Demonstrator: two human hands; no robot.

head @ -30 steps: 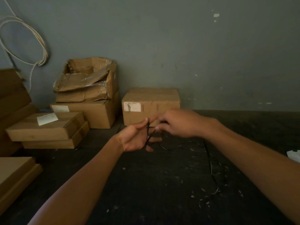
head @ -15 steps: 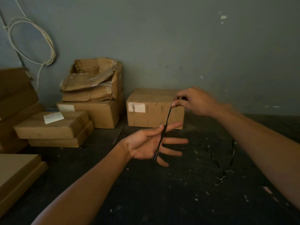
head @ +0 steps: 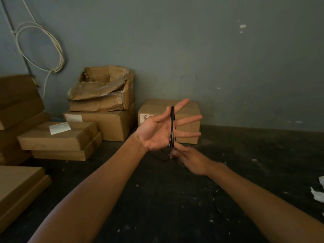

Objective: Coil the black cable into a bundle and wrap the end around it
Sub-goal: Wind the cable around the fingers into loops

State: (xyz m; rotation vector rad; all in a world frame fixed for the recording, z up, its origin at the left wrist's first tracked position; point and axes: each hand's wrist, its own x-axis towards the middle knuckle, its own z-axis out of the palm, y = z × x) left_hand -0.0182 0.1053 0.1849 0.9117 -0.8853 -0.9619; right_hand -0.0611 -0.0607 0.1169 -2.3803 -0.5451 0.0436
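Note:
My left hand (head: 157, 130) is raised palm-up with its fingers spread and straight. Several turns of the thin black cable (head: 172, 127) run as a tight upright bundle across the base of those fingers, and the thumb tip lies against the bundle's top. Just below, my right hand (head: 190, 161) is blurred; its fingertips pinch the cable strand where it leaves the bundle's lower end. Loose cable trails down to the dark floor (head: 157, 199), with a faint slack loop (head: 216, 206) by my right forearm.
Cardboard boxes stand along the grey wall: a sealed one (head: 189, 111) right behind my hands, a crushed stack (head: 101, 106) to its left, flat cartons (head: 57, 137) further left. A white cable coil (head: 52, 50) hangs on the wall. White paper scraps (head: 318, 190) lie at right.
My right hand has swung from above the left hand down to below it, bringing the strand over the palm. My left hand rose, and the bundle on it now stands upright.

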